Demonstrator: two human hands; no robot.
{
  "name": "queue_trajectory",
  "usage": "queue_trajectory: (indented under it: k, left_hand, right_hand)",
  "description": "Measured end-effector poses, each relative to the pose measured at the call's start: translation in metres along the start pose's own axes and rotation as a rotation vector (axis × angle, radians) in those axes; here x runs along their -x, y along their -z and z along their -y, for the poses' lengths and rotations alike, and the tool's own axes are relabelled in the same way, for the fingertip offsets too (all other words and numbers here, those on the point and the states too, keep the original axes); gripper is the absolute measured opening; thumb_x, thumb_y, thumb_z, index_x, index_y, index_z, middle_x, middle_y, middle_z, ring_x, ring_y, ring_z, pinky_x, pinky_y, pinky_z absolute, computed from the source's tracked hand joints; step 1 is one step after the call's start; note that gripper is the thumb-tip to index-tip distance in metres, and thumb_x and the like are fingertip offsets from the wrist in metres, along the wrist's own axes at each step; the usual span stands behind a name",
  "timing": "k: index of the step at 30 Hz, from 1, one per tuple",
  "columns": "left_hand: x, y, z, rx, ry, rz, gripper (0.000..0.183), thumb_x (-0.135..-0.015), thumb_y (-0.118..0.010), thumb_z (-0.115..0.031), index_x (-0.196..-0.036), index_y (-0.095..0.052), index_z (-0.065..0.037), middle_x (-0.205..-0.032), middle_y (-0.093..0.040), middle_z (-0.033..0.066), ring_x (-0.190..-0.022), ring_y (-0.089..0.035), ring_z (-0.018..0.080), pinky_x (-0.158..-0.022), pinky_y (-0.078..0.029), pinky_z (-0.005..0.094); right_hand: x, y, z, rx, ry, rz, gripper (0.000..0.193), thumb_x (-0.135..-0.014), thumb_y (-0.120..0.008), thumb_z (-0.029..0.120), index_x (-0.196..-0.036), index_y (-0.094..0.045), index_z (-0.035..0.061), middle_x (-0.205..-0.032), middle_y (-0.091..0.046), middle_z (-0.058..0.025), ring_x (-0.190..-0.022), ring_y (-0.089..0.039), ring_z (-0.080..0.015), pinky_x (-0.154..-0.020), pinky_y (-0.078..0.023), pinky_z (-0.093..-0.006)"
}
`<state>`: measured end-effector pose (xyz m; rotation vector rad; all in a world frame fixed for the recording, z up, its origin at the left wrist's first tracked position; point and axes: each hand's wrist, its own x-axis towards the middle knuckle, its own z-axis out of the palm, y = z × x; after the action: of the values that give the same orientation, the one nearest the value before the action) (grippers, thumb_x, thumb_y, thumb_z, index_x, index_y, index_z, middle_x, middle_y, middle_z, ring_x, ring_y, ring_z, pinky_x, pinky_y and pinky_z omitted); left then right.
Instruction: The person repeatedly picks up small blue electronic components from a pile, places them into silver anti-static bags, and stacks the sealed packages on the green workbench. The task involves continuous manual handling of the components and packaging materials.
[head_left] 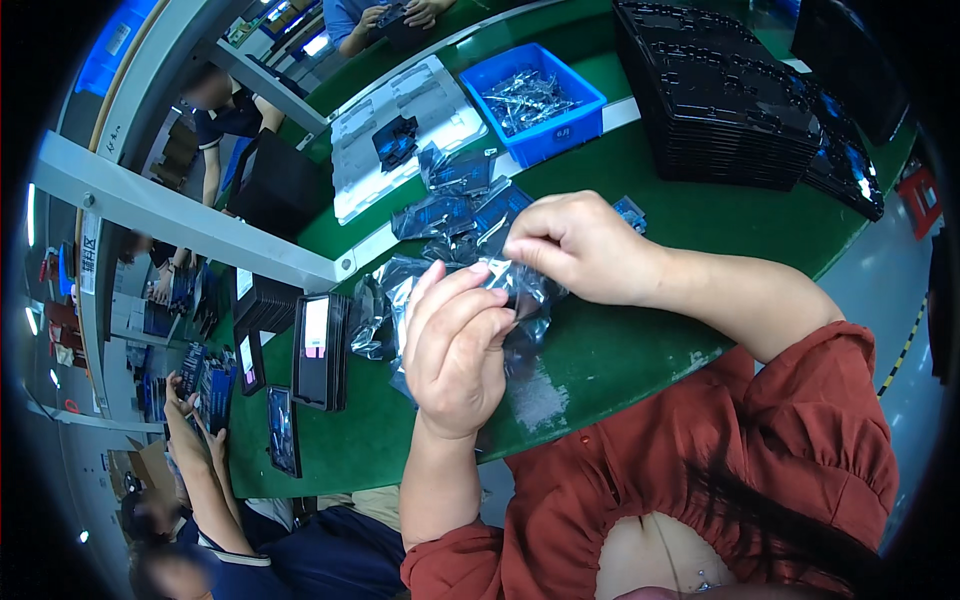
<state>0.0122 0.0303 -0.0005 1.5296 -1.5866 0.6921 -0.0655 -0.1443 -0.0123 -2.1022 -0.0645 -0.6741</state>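
My left hand point(455, 350) is curled over a shiny clear plastic bag point(532, 300) on the green table, its fingertips pressing on the film. Close by, my right hand point(590, 245) is closed in a pinch at the bag's far side; what sits between its fingertips is too small to make out. Just beyond my hands lies a pile of small clear packets point(435, 215) with dark contents. More crumpled film point(370, 320) shows left of my left hand. Part of the bag is hidden under my fingers.
A blue bin point(550, 148) of small metal parts stands beyond the packets, beside a white moulded tray point(355, 185) bearing a black piece. Stacked black trays point(720, 120) rise at far right. Black boxes point(320, 350) and a metal frame point(200, 215) are left. Co-workers sit around the table.
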Motion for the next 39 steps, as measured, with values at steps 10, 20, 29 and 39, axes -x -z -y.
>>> queue_trajectory:
  k: [10, 20, 29, 39]
  left_hand:
    - [-0.002, -0.011, 0.007, -0.028, -0.046, 0.054, 0.016, -0.069, -0.072, 0.0, -0.081, -0.062, -0.003, -0.103, -0.059, 0.0105, -0.098, -0.06, 0.0321, -0.083, -0.05, 0.0412]
    - [-0.009, -0.015, -0.004, -0.024, 0.084, 0.077, 0.033, -0.073, -0.07, -0.008, -0.103, -0.059, -0.003, -0.116, -0.055, 0.0167, -0.105, -0.056, 0.036, -0.088, -0.047, 0.0423]
    - [-0.003, 0.0, 0.013, 0.164, 0.733, 0.276, 0.029, -0.088, -0.058, -0.006, -0.116, -0.057, -0.007, -0.078, -0.062, 0.0117, -0.066, -0.059, 0.0198, -0.061, -0.046, 0.0308]
    - [0.01, 0.014, 0.038, -0.288, 0.707, 0.467, 0.025, -0.087, -0.06, -0.019, -0.106, -0.064, -0.004, -0.092, -0.064, 0.0177, -0.083, -0.063, 0.0299, -0.076, -0.048, 0.0378]
  right_hand:
    - [-0.002, 0.017, 0.005, -0.035, 0.278, 0.155, 0.016, -0.074, -0.07, 0.007, -0.089, -0.067, 0.0036, -0.109, -0.057, -0.0117, -0.097, -0.058, -0.0246, -0.086, -0.047, -0.0358]
    - [-0.001, 0.018, 0.001, -0.134, -0.049, 0.247, 0.017, -0.069, -0.065, 0.015, -0.068, -0.064, -0.0021, -0.082, -0.064, -0.0148, -0.08, -0.062, -0.029, -0.074, -0.049, -0.0338]
    - [-0.012, 0.054, -0.011, -0.192, -0.062, -0.219, 0.021, -0.087, -0.061, 0.018, -0.081, -0.066, -0.0015, -0.082, -0.066, -0.0041, -0.077, -0.062, -0.0129, -0.071, -0.049, -0.0263]
    - [-0.002, 0.079, -0.039, 0.123, -0.54, 0.229, 0.017, -0.085, -0.06, 0.013, -0.078, -0.062, -0.0028, -0.06, -0.055, -0.0036, -0.054, -0.055, -0.0143, -0.052, -0.047, -0.0289]
